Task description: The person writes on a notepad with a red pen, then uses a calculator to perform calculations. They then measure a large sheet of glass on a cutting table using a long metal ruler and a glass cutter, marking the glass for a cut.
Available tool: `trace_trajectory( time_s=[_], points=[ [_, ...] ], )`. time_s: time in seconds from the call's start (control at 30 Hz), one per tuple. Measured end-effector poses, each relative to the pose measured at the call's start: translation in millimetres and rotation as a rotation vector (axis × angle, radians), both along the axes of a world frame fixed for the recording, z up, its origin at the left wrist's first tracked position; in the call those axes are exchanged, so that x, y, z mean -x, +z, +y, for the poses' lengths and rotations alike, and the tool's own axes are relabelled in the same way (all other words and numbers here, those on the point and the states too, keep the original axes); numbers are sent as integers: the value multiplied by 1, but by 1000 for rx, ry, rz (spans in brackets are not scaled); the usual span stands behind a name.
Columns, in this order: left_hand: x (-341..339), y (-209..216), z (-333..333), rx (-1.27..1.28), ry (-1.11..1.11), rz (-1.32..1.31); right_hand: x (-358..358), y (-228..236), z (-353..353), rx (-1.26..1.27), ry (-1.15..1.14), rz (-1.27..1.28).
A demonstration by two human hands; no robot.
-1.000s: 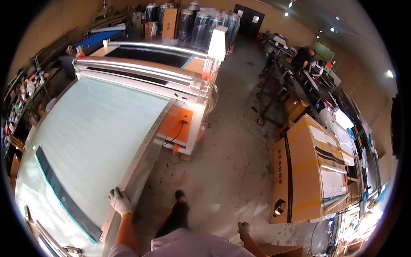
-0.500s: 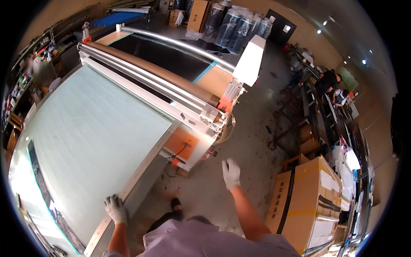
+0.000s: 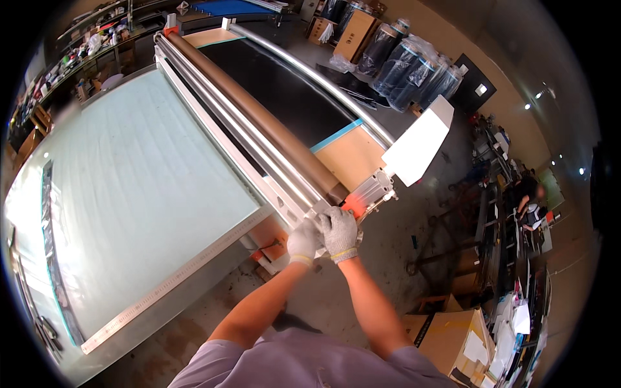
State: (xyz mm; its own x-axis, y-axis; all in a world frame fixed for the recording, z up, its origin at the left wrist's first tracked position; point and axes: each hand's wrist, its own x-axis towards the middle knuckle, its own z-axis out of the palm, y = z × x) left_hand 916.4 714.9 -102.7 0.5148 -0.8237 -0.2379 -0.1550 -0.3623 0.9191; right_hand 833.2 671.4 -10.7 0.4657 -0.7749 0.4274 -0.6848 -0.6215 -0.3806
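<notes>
Both my hands wear pale knit gloves and sit close together at the near right end of a roller carriage (image 3: 259, 145) spanning a flatbed table. My left hand (image 3: 304, 241) rests against the metal end of the carriage with its fingers bent. Touching its right side, my right hand (image 3: 339, 234) curls its fingers over the same end, just below an orange bracket (image 3: 354, 205). What the fingers grip is hidden under the gloves. A brown roller (image 3: 259, 110) runs away to the far left. The pale green glass bed (image 3: 149, 168) has a ruler strip (image 3: 174, 280) along its near edge.
Black sheet material (image 3: 278, 90) lies beyond the roller. A white angular cover (image 3: 419, 142) juts out at the carriage's right. Cardboard boxes (image 3: 446, 336) stand at lower right, wrapped rolls (image 3: 407, 71) at the back. A person (image 3: 527, 194) bends over a bench at far right.
My left hand has left the ruler edge and moved up and right to the carriage end. My right hand has come up and left from over the floor to join it. The view has shifted.
</notes>
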Motion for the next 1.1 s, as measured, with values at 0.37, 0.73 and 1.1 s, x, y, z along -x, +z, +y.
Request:
trace_trajectory(
  time_s=[0.37,0.73,1.1],
  points=[
    [2,-51,7,231,227,961,7,3,-27,-399,71,90],
    [-13,-49,11,354,174,573,-8,-12,-33,-219,-2,356],
    [-45,-73,-20,332,-273,211,22,-87,86,-173,-164,-362]
  ],
)
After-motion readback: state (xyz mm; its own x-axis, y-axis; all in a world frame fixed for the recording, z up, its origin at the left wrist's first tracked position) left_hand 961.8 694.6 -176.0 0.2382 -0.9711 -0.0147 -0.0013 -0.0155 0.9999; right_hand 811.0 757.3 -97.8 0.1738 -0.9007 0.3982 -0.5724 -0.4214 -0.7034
